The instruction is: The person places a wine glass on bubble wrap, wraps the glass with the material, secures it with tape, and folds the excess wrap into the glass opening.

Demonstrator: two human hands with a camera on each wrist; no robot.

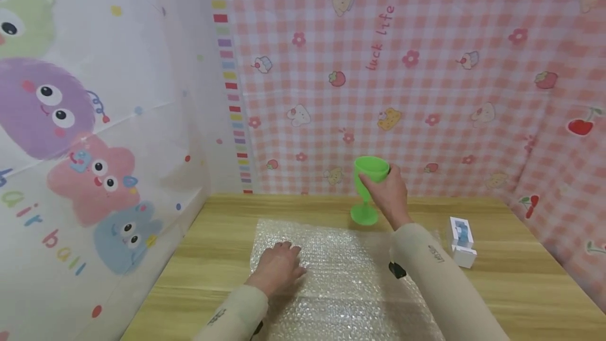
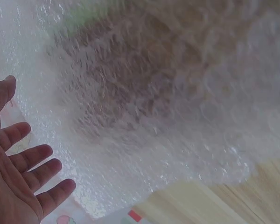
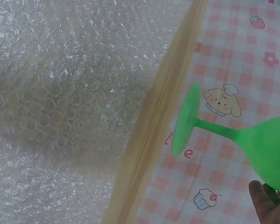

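A bright green plastic goblet (image 1: pixel 363 186) stands upright in the grip of my right hand (image 1: pixel 390 192), which holds it by the bowl near the rim. In the right wrist view the goblet's stem and round foot (image 3: pixel 186 120) show plainly, with fingertips (image 3: pixel 257 196) against the bowl. My left hand (image 1: pixel 280 267) is over the left part of a sheet of clear bubble wrap (image 1: pixel 341 262), palm down. Its fingers (image 2: pixel 42 170) are spread and hold nothing in the left wrist view. The bubble wrap lies spread across the wooden table (image 1: pixel 203 262), partly under both arms.
To the right of the bubble wrap sits a small white box-shaped dispenser (image 1: pixel 461 241) with a blue part on it. A pink checked cloth (image 1: pixel 303 93) hangs behind the table, and a white cartoon-printed sheet (image 1: pixel 156 136) hangs along the left side.
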